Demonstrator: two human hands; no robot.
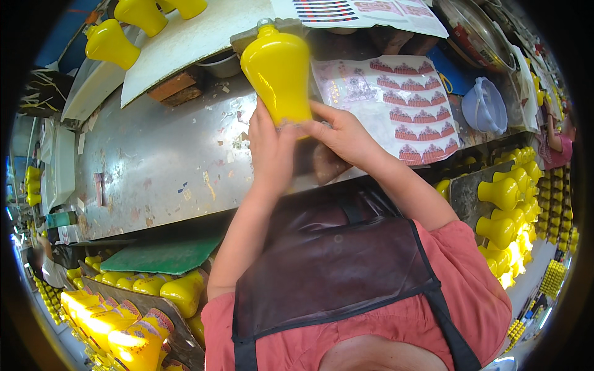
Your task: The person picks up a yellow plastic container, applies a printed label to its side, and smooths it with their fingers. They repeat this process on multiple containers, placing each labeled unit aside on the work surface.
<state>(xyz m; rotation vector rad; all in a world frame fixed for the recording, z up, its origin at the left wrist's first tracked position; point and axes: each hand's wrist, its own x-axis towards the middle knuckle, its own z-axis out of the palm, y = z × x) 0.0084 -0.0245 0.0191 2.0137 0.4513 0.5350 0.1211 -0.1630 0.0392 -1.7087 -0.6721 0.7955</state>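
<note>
A glossy yellow vase (276, 68), broad at the shoulder and narrower toward its base, lies with its neck pointing away from me on a grey support (245, 41). My left hand (271, 145) grips the left side of its base, thumb on the near end. From the right, my right hand (343, 133) closes on the same end, its thumb close to the other. A thin patterned decal strip (288, 123) shows on the vase beside my thumbs; its ends are hidden by my fingers.
Right of the vase lies a decal sheet (416, 111) with rows of reddish-purple pieces. A lilac bucket (484, 106) stands beyond it. More yellow vases (111, 44) rest on a white board (179, 46) at far left. Racks of yellow vases (500, 204) flank me. Paper scraps dot the metal table (154, 167).
</note>
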